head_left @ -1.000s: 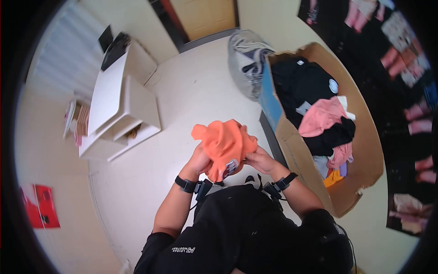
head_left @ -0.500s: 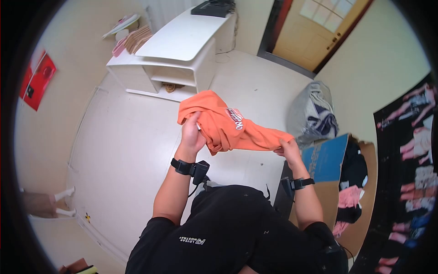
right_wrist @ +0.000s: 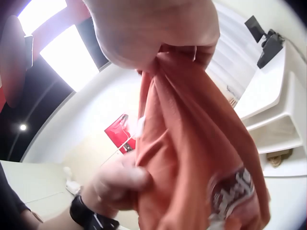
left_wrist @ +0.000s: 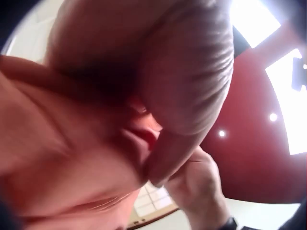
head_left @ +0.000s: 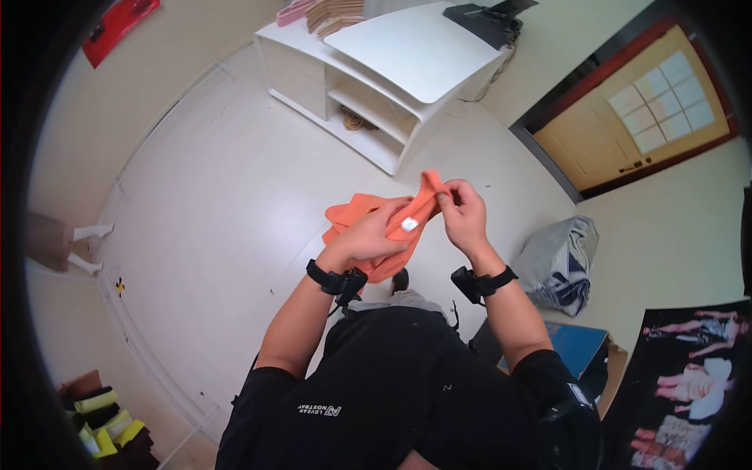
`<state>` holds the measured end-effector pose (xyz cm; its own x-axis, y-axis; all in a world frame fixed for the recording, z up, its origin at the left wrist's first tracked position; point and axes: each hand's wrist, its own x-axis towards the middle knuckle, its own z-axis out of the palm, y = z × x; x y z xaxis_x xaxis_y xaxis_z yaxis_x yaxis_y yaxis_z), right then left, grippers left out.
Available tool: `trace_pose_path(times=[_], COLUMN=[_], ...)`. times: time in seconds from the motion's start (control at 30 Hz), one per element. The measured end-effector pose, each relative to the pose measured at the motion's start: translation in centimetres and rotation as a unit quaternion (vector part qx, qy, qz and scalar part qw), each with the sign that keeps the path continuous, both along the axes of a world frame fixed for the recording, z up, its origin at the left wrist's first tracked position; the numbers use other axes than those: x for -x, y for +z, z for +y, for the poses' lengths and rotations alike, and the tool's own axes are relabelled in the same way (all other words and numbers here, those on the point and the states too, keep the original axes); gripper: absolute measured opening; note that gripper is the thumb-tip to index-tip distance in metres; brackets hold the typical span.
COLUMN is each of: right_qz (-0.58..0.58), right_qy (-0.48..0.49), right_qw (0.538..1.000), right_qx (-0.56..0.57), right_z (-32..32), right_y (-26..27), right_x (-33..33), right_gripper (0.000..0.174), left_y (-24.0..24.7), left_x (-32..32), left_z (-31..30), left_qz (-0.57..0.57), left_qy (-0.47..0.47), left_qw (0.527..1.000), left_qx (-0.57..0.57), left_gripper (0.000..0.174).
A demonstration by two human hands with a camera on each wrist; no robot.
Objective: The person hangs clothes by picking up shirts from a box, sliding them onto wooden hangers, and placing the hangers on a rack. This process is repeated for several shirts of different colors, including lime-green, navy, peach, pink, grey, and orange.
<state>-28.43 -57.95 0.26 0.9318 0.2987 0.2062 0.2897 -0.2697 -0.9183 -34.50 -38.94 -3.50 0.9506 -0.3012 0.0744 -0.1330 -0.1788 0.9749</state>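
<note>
Head view: you are looking down at an orange shirt (head_left: 388, 268), bunched in the air between your two hands in front of your body. Your left hand (head_left: 374, 237) is gripping its folds, and your right hand (head_left: 466, 217) is pinching the narrow gathered end between thumb and fingers, with a small flap sticking out past the fingertips. A white tag (head_left: 410, 225) is showing just beside your left fingers, on the side toward your right hand.

You appear to be sorting out the shirt by hand, finding its edges among the folds. The next move seems to call for a firm right pinch while the left fingers are loosening the gathered cloth, without letting it slip.

Both elbows are bending, bringing your hands close together but apart; the right is sitting a little farther out from your body. The right wrist view is showing cloth hanging below your right fingers, your left thumb pressing its near edge, and a dark printed patch (right_wrist: 235, 191) lower down. The left wrist view is mostly blurred skin, so you cannot tell there how each left finger is lying.

Beyond your fingers, well apart, a white desk (head_left: 419, 51) is standing; a stuffed plastic bag (head_left: 556, 262) is sitting to their right.
</note>
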Motion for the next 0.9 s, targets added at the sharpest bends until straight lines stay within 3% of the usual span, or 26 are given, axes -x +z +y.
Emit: trace_pose_path(times=[0.03,0.1,0.13,0.2,0.23,0.3,0.33,0.4,0.47,0.6,0.67,0.73,0.8,0.9], right_qz=[-0.028,-0.047,-0.068,-0.087,-0.103,-0.114,-0.103,-0.091,0.066,0.161,0.25,0.212,0.211,0.071], right_qy=[-0.01,-0.035,-0.07,-0.074,-0.07,-0.059,-0.049,-0.036,0.047,0.112,0.235,0.275,0.317,0.218], right_qw=[0.999,0.995,0.988,0.987,0.986,0.985,0.987,0.988,0.989,0.945,0.914,0.926,0.923,0.961], right_qx=[-0.045,-0.084,-0.121,-0.109,-0.11,-0.116,-0.112,-0.119,-0.125,-0.263,-0.215,-0.147,0.051,0.152], right_z=[0.6,1.7,2.2,3.2,3.3,4.2,4.5,5.2,5.5,8.1,8.7,9.5,10.9,13.9], right_y=[-0.5,-1.0,-1.2,-2.5,-3.4,-4.5,-5.0,-5.4,-5.6,-4.8,-4.9,-6.0,-5.8,-5.5], right_x=[-1.1,-3.1,-4.0,-6.3,-7.5,-10.2,-11.8,-15.5,-18.6,-24.5,-27.6,-29.9,-31.6,-33.4], right_gripper=[0.006,0.007,0.007,0.01,0.01,0.01,0.01,0.009,0.008,0.019,0.032,0.032,0.018,0.012], left_y=[-2.2,-3.8,-4.7,-6.0,-5.7,-3.5,-2.8,-1.2,0.1,3.1,4.5,5.3,5.3,5.8], left_x=[-0.4,-1.2,-1.5,-2.6,-3.6,-6.1,-7.4,-10.7,-13.4,-18.7,-20.7,-21.9,-22.9,-24.9], left_z=[1.8,4.6,6.1,8.6,8.9,10.3,10.7,11.6,12.1,12.9,13.3,13.2,14.3,16.1], left_qz=[-0.043,0.122,0.128,0.125,0.129,0.005,0.005,-0.133,-0.141,-0.137,-0.135,-0.123,-0.154,-0.173], left_qy=[0.032,0.068,0.074,0.221,0.225,0.416,0.422,0.467,0.466,0.46,0.467,0.451,0.461,0.475], left_qw=[0.992,0.934,0.932,0.945,0.942,0.894,0.89,0.869,0.869,0.864,0.857,0.847,0.82,0.773], left_qx=[-0.115,-0.328,-0.33,-0.208,-0.212,-0.166,-0.172,-0.097,-0.094,-0.149,-0.168,-0.252,-0.304,-0.382], left_gripper=[0.066,0.049,0.049,0.032,0.032,0.021,0.021,0.02,0.017,0.015,0.014,0.012,0.012,0.026])
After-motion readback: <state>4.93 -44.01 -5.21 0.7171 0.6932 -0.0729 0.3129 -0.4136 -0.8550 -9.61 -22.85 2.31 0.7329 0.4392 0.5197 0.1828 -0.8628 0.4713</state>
